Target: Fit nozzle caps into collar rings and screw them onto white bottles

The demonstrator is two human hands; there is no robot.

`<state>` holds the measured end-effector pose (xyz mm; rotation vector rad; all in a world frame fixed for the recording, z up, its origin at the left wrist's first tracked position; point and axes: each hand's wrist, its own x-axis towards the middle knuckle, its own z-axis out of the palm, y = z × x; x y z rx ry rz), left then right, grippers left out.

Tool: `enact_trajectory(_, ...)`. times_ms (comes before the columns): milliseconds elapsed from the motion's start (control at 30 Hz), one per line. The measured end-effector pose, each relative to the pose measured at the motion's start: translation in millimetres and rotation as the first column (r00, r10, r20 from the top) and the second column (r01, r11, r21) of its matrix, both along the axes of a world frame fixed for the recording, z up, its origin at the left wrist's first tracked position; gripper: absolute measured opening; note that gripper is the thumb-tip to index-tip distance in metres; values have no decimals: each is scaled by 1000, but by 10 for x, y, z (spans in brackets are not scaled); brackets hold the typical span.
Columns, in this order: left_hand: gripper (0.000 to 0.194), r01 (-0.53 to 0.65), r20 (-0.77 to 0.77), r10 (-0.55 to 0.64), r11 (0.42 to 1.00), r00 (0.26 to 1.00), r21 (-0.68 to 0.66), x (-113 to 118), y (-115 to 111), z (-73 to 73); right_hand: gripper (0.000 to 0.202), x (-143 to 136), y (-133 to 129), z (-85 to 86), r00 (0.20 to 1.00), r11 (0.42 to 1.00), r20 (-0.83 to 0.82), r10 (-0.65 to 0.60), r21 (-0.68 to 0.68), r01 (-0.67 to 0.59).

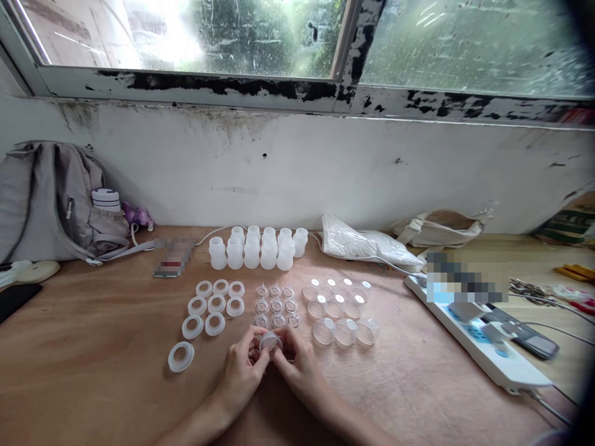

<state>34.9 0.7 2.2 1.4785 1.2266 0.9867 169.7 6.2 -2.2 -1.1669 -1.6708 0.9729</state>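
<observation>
My left hand (245, 365) and my right hand (300, 365) meet near the front of the table, fingers closed around a small translucent round bottle part (270, 340). The fingertips hide much of it, so I cannot tell if it is one piece or two. Left of my hands lie several translucent screw rings (216, 303), with one ring (181, 357) apart, nearer the front. Just beyond the fingers, clear silicone nipples (276, 306) stand in rows. Clear domed caps (344, 332) sit to the right. Frosted small bottles (251, 254) stand upright behind.
A white power strip (483, 347) with plugs and cables runs along the right. White plastic packaging (367, 241) and a beige pouch (439, 228) lie by the wall. At left are a grey backpack (51, 198), a blurred phone-like object (173, 257) and a dark flat item (18, 301).
</observation>
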Motion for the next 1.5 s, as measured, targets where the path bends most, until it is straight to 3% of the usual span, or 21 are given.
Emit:
enact_trajectory(467,21,50,128,-45,998,991,-32,-11,3,-16,9,49,1,-23,998,998,-46,46,-47,-48)
enact_trajectory(1000,18,4,-16,-4,1000,1000,0,-12,23,-40,3,6,11,23,999,998,16,28,-50,-27)
enact_trajectory(1167,18,17,-113,-7,997,994,81,-26,23,21,14,31,17,22,999,999,51,18,-45,-15)
enact_trajectory(1500,17,-15,-21,15,1000,1000,7,19,-7,-16,22,7,10,-8,999,996,-15,-44,-73,43)
